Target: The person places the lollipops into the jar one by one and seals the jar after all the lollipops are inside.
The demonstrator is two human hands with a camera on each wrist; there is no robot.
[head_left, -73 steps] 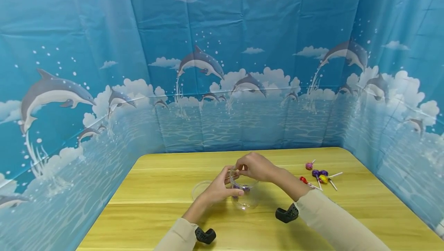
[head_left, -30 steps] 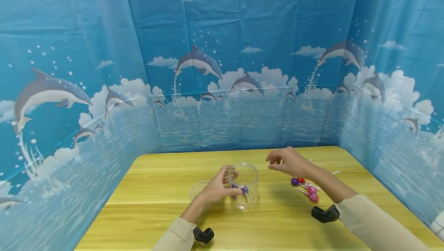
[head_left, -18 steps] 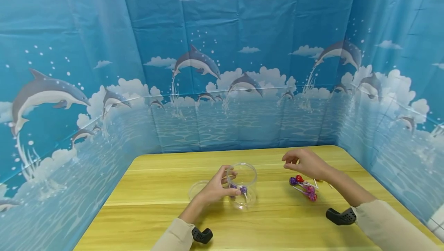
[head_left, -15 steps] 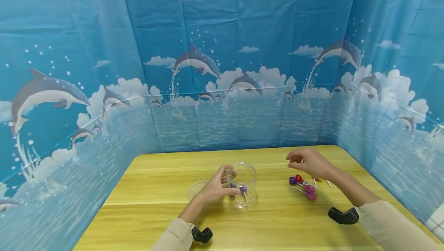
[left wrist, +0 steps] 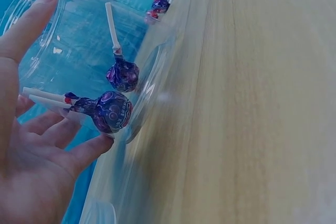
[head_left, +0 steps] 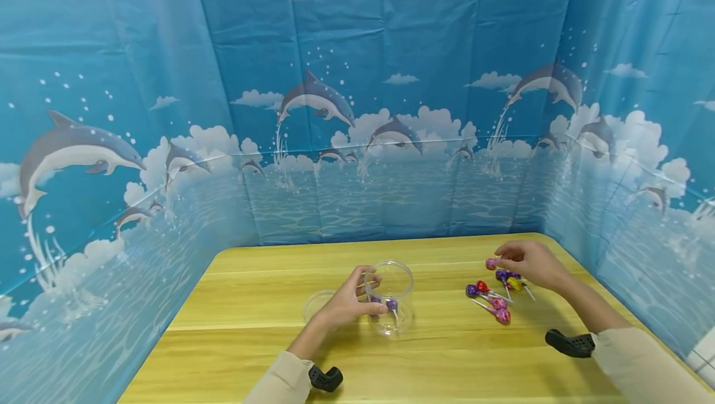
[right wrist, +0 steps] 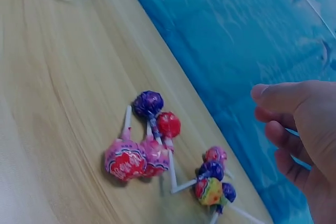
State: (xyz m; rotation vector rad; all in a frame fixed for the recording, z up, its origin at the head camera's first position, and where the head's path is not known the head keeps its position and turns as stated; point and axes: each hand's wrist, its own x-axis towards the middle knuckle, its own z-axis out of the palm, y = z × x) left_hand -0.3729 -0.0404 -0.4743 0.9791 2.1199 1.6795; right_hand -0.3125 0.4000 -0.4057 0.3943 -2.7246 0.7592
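My left hand (head_left: 353,297) curls round a clear plastic jar (head_left: 404,305) standing on the table, thumb in front and fingers behind. Inside lie purple-wrapped lollipops (left wrist: 111,112) with white sticks, seen through the wall in the left wrist view. My right hand (head_left: 527,262) hovers over the lollipops at the table's right, fingers loosely bent and holding nothing. In the right wrist view it hangs apart from them. Below it lie a pink lollipop (head_left: 491,264), a yellow lollipop (head_left: 514,283) and purple ones. Nearer lie a red lollipop (head_left: 481,287), purple (head_left: 472,291) and pink ones (head_left: 503,316).
A clear round lid (head_left: 314,305) lies on the wooden table (head_left: 251,354), left of the jar and partly behind the left hand. A blue dolphin-printed curtain (head_left: 335,205) surrounds the back and sides. Each wrist carries a black mount (head_left: 570,343).
The right hand has left the jar's mouth and moved right, to above the farther lollipops. It now uncovers more of them. The left hand has stayed on the jar.
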